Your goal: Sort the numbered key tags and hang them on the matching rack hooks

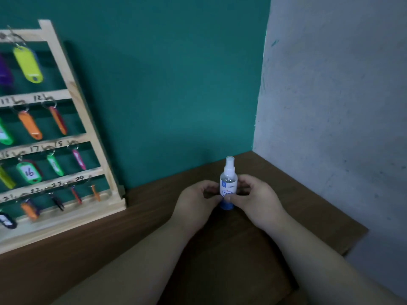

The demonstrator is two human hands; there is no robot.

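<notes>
Two hands grip a spray bottle (228,183) upright on my worktop (110,249): left hand (196,203) and right hand (256,200) both curl their fingers (244,179) round it. Numbered tags (28,63) hang on the rack (72,102), well to its left.

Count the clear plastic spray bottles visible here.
1: the clear plastic spray bottle stands upright between the left hand and right hand, which could hide others.

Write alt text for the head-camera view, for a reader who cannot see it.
A person's left hand and right hand hold a small upright spray bottle on a brown table in a corner. To the left, a wooden rack against the teal wall carries coloured key tags under handwritten numbers.
</notes>
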